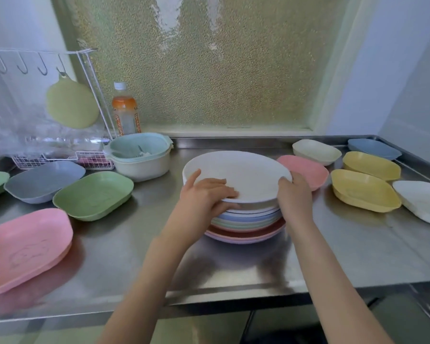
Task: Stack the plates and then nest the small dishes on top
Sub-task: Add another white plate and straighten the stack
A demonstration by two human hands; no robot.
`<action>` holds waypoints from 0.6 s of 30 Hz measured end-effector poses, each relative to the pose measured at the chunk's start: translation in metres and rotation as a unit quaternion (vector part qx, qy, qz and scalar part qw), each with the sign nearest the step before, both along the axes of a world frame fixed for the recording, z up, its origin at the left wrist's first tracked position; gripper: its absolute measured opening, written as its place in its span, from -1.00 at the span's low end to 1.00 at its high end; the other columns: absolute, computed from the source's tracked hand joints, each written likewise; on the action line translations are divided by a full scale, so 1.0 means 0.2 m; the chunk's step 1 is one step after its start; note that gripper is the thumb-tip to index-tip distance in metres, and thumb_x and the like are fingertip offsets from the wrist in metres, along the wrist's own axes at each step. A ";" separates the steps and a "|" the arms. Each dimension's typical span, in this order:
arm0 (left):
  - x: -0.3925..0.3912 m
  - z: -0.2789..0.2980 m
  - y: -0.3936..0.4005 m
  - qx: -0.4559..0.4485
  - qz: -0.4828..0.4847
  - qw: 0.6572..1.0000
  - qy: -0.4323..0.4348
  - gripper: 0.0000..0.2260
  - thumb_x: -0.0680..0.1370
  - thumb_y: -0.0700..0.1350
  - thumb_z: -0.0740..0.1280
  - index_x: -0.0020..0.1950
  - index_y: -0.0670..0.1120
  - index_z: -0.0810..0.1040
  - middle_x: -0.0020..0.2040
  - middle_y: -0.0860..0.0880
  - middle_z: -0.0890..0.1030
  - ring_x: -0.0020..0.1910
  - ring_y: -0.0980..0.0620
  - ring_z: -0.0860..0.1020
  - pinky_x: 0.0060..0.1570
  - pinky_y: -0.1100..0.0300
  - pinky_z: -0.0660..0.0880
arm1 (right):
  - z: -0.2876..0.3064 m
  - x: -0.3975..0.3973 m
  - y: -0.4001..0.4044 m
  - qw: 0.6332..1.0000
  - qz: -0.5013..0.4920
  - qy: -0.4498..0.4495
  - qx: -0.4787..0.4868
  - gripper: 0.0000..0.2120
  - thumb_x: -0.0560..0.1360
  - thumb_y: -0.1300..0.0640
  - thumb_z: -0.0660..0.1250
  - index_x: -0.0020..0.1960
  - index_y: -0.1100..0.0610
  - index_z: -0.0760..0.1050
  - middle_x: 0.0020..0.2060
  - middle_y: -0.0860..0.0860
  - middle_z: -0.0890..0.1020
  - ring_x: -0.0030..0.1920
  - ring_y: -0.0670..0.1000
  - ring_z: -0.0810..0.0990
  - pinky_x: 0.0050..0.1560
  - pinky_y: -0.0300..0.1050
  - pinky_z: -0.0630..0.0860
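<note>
left hand [206,194], right hand [294,194] grip white plate [243,170] rim | plate over stack [248,220] | teal strainer [124,145] nested in cream bowl [144,168]

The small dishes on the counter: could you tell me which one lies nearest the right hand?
The pink dish just beyond the right hand; the other pink dish lies far left.
</note>
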State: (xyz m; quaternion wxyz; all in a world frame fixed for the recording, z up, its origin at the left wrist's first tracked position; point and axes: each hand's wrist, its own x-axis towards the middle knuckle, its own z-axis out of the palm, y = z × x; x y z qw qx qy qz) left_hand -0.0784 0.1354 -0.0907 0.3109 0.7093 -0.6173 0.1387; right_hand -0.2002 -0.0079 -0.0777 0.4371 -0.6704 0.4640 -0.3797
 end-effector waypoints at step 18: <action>0.32 -0.02 -0.16 -0.072 -0.013 0.782 0.619 -0.67 0.53 -0.25 0.09 -0.03 0.02 0.62 -0.14 0.03 0.72 -0.15 0.05 0.67 -0.13 0.21 0.56 | -0.05 -0.07 -0.05 0.999 0.037 -0.002 -0.035 -0.67 0.62 0.14 0.03 0.33 0.10 0.38 0.15 -0.08 0.47 0.17 -0.06 0.39 0.17 -0.19 0.27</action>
